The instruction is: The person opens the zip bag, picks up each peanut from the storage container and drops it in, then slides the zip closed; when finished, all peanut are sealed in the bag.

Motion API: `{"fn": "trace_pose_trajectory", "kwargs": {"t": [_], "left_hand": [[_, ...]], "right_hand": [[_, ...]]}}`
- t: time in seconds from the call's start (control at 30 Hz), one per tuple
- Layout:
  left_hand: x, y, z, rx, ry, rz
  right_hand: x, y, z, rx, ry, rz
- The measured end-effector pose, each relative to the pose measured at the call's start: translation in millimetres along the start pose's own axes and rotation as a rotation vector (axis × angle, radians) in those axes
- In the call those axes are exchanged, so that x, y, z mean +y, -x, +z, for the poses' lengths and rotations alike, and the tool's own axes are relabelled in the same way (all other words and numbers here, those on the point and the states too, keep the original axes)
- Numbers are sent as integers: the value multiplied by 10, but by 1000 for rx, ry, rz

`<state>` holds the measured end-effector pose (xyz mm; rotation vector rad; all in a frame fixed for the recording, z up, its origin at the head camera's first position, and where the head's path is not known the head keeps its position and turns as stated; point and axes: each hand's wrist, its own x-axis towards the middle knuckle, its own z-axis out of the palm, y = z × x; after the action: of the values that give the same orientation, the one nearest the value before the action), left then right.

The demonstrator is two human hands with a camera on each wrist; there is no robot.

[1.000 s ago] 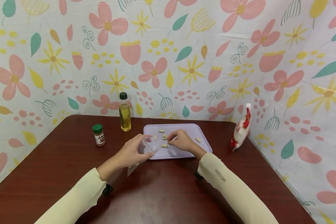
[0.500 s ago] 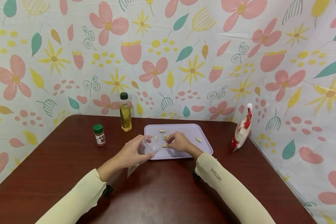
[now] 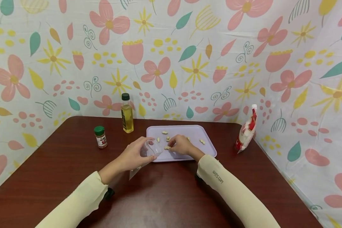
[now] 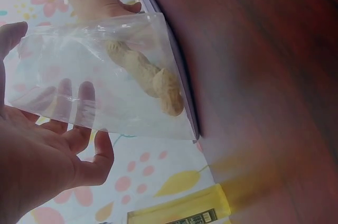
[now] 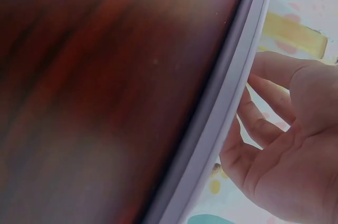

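My left hand point(image 3: 134, 153) holds a clear plastic bag point(image 3: 154, 148), its mouth spread between thumb and fingers and facing the tray. In the left wrist view, unshelled peanuts point(image 4: 137, 68) lie low in the bag, and some fingers show through the film. My right hand point(image 3: 182, 145) is over the pale lilac tray point(image 3: 193, 157), thumb and index fingertips pinching the end of a peanut point(image 3: 166, 148) near the tray's front. Several other peanuts are scattered there, one point(image 3: 165, 132) toward the back and another point(image 3: 202, 142) at the right. In the right wrist view, the tray's rim hides the right fingertips.
Behind the left hand stand an oil bottle point(image 3: 127, 115) and a green-capped spice jar point(image 3: 100, 137). A red and white pouch point(image 3: 246, 131) with a white cap is at the right edge of the dark wooden table point(image 3: 165, 196). Flowered cloth point(image 3: 171, 63) hangs close behind.
My right hand has shifted slightly down and left onto the front peanut, uncovering a peanut behind its knuckles. The left hand and bag have stayed almost still.
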<state>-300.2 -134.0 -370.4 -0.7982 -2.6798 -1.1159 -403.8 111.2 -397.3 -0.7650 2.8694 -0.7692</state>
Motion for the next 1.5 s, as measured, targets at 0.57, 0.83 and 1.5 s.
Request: {"fn": "trace_pose_trajectory", "kwargs": {"t": [0.57, 0.83, 1.5], "left_hand": [[49, -1, -24, -14, 10, -15], [64, -2, -1, -6, -1, 5], [72, 21, 19, 16, 4, 23]], "right_hand": [[-46, 83, -23, 0, 18, -35], [-54, 189, -72, 49, -1, -59], [-379, 505, -269, 279, -211, -122]]}}
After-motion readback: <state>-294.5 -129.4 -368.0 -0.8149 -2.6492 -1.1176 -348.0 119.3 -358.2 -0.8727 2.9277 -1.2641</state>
